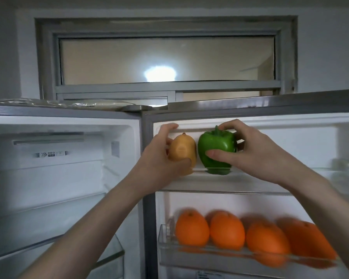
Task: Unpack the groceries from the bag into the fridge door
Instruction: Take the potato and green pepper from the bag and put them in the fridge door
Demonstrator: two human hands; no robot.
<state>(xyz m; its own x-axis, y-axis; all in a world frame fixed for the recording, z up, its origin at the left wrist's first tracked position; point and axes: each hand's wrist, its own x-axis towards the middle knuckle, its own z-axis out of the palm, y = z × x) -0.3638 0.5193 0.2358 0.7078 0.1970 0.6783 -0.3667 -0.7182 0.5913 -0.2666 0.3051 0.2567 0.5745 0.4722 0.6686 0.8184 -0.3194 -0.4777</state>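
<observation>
The fridge door stands open on the right. On its top door shelf point(250, 185) sit a yellow-tan pear-shaped fruit point(183, 150) and, to its right, a green bell pepper point(217, 146), almost touching. My left hand point(161, 156) grips the yellow fruit, thumb across its front and fingers over its top. My right hand point(250, 150) grips the pepper, thumb on its front and fingers curled over its top near the stem. The grocery bag is out of view.
Several oranges point(228, 231) fill the lower door shelf point(189, 256) in a row. A clear jar point(343, 168) stands at the far right of the top shelf. The fridge's inside point(58, 178) on the left shows bare glass shelves. A window sits above.
</observation>
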